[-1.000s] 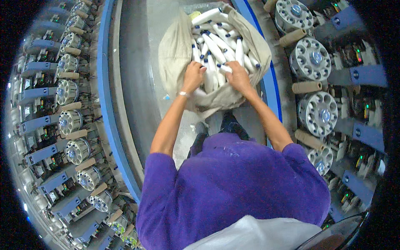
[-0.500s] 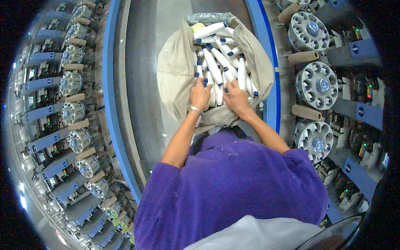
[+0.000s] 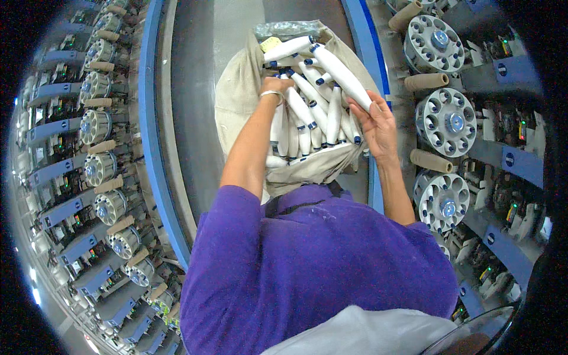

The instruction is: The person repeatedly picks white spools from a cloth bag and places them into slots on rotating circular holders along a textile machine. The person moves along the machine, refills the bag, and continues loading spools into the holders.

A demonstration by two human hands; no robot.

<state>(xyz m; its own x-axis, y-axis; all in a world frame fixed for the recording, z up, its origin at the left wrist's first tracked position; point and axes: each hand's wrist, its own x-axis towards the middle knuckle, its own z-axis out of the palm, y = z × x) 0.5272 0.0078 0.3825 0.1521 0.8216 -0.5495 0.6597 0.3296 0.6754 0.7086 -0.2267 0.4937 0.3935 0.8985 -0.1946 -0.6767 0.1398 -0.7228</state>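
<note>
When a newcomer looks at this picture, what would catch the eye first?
Probably the purple shirt at lower centre, then the beige sack above it, full of white bobbins. The right hand holds one long bobbin slanting over the others. Machines with round grey holders line both sides.

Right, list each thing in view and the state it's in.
Held bobbin: slanted, blue-tipped end away from the person
Right hand: holding that bobbin's near end
Left hand: among the bagged bobbins, grip unclear
Bagged bobbins: loosely heaped
Cloth bag: open
Wristband: on left wrist
Lower-right tan cone: lying sideways
</note>
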